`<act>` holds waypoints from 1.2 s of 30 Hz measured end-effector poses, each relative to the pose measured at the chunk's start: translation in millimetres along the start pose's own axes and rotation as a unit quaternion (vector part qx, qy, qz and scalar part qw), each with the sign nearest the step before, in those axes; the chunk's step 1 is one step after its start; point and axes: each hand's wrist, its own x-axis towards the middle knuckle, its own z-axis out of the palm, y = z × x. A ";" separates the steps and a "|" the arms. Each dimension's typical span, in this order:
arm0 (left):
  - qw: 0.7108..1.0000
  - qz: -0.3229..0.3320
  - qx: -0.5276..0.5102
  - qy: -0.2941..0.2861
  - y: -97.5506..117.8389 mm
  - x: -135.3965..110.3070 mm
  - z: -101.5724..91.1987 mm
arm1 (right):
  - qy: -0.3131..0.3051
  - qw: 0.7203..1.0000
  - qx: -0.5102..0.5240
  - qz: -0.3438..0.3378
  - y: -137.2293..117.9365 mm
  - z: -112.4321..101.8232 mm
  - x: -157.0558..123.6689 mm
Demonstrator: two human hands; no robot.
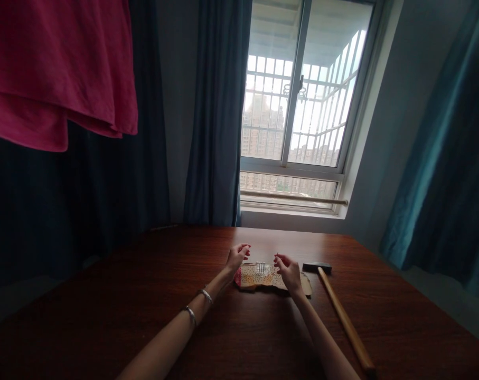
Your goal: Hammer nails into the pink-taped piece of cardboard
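Note:
A flat piece of torn cardboard [249, 275], dotted and coloured on top with a pink left end, lies on the table. Several thin nails [260, 267] stand upright near its middle. Just above its left end, my left hand [236, 257] is raised, fingers loosely curled and apart, with nothing visible in them. My right hand [289, 270] hovers over the right part of the cardboard and hides some of it. Its thumb and forefinger are pinched together, and a thin dark tip like a nail's shows there. A hammer [344, 319] with a wooden handle lies right of the cardboard.
The brown wooden table [144, 306] reaches to the wall under a barred window [294, 105]. Dark blue curtains [219, 116] hang on both sides. A pink cloth [60, 68] hangs at the upper left, above the table.

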 end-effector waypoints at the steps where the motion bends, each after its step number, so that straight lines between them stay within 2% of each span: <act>1: 1.000 -0.016 -0.013 0.003 -6.8 1.5 -0.1 | 0.002 1.000 -0.007 0.003 3.3 -1.4 1.9; 5: 0.997 -0.049 -0.048 -0.017 -29.4 4.3 5.2 | 0.014 0.999 -0.040 -0.008 15.1 -4.1 6.6; 11: 0.993 -0.064 -0.068 -0.072 -51.6 7.4 14.6 | 0.005 0.994 -0.099 -0.054 30.0 0.7 9.2; 21: 0.997 -0.017 -0.019 -0.073 -73.4 9.5 18.8 | -0.043 0.983 -0.147 -0.102 37.1 10.8 6.4; 26: 0.996 -0.002 -0.021 -0.082 -77.4 10.6 19.1 | -0.047 0.981 -0.155 -0.110 32.6 10.9 2.8; 36: 0.997 0.003 -0.005 -0.078 -70.7 7.2 19.0 | -0.058 0.979 -0.158 -0.119 36.0 12.8 3.8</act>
